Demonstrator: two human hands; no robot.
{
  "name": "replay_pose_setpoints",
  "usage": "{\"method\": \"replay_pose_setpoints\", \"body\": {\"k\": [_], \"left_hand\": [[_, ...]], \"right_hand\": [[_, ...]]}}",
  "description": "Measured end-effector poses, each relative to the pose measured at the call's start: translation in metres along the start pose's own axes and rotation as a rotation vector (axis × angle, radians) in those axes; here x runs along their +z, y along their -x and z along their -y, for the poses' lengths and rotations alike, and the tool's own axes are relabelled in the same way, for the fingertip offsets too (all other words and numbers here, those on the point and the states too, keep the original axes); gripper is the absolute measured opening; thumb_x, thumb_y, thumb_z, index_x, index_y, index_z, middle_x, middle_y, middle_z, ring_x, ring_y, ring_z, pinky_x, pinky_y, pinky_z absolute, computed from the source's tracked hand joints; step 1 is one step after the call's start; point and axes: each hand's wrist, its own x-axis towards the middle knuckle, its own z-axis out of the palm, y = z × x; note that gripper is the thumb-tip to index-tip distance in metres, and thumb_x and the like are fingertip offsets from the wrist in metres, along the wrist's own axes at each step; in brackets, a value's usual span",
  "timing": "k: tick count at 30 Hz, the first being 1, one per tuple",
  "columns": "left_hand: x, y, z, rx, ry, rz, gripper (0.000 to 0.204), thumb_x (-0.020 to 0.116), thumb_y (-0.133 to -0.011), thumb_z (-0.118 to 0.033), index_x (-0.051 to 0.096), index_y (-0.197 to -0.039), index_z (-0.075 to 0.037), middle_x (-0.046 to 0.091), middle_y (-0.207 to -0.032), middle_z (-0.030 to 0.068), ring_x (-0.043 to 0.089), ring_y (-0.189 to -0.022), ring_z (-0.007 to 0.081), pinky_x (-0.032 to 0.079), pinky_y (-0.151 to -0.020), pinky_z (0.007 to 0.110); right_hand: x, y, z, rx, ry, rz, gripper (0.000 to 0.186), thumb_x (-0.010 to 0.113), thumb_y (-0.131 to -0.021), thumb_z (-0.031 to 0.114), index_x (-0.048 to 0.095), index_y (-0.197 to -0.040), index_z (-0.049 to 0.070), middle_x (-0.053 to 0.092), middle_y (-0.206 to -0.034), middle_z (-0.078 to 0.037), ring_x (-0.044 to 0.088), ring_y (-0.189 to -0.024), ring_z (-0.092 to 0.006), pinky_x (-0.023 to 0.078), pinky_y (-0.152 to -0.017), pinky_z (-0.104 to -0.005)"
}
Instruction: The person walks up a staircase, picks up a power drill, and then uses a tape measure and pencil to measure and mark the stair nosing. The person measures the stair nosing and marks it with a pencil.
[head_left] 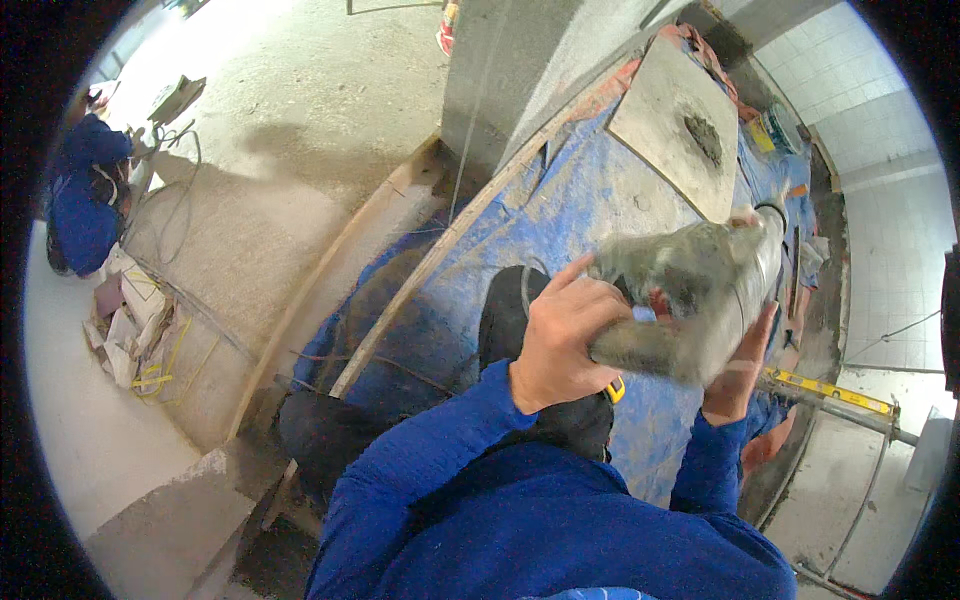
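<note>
A dusty grey-green power tool [685,262], shaped like a hammer drill, is held up in front of my body, partly smeared by motion. My left hand [575,335] is closed at its handle end. My right hand [740,370] grips the body's right side, its fingers partly hidden behind the tool. At the far end are a metal collar and a black ring [770,212]; no bit can be made out. Below my left hand, a yellow tape measure [616,390] shows against my dark trousers.
Beneath lies a dirty blue tarp [590,205], edged by a long wooden strip [450,255]. Ahead is a board [675,125] with a mortar heap [703,138]. A yellow spirit level [830,390] is at right. Another person [90,190] crouches at left near rubble [130,325].
</note>
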Motion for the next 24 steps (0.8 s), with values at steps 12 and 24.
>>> {"method": "replay_pose_setpoints", "body": {"k": [12,24], "left_hand": [[-0.127,0.128,-0.001,-0.727,0.728,-0.357,0.049,0.082,-0.066,-0.001,0.068,-0.113,0.0,0.071,-0.097,0.0063,0.068,-0.091,0.0212,0.053,-0.085,0.034],[-0.227,0.209,0.023,-0.668,0.934,-0.73,0.072,0.079,-0.072,-0.001,0.052,-0.139,-0.003,0.061,-0.135,0.0121,0.059,-0.125,0.0315,0.048,-0.106,0.046]], "right_hand": [[0.116,0.038,-0.103,0.061,0.321,0.599,0.083,0.093,-0.071,0.028,0.053,-0.138,-0.002,0.065,-0.13,-0.011,0.062,-0.118,-0.0234,0.048,-0.104,-0.0383],[0.281,0.121,-0.109,-0.599,0.732,1.025,0.082,0.097,-0.069,0.025,0.057,-0.134,-0.007,0.068,-0.125,-0.017,0.062,-0.121,-0.0272,0.047,-0.105,-0.04]]}}
